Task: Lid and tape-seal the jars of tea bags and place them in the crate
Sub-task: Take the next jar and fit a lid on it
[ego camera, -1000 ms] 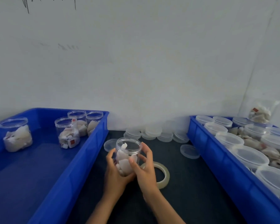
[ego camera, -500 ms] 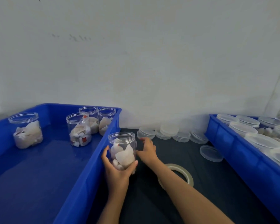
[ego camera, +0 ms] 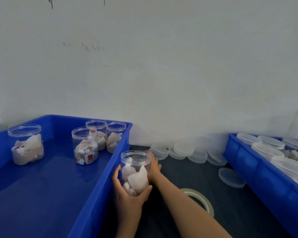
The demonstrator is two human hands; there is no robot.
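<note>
1. Left hand [ego camera: 127,198]: fingers curled round the lower body of an upright clear jar [ego camera: 136,170], thumb on its right flank.
2. Jar: tea bags inside, mouth uncovered; at 6 o'clock of the scene, just beside the near-right wall of the left blue crate [ego camera: 100,182], over the dark tabletop [ego camera: 179,170].
3. Right hand [ego camera: 154,164]: behind the jar at its 2 o'clock, largely hidden; finger spread cannot be told.
4. Left crate interior: four upright jars of tea bags, 10 to 12 o'clock.
5. Tape roll [ego camera: 199,197]: flat on tabletop at 4 o'clock, partly under the right forearm.
6. Stacked clear lids [ego camera: 184,149]: along the wall, 1 o'clock; single lid [ego camera: 231,177] at 3 o'clock.
7. Right blue crate [ego camera: 258,172]: lidded containers inside.
</note>
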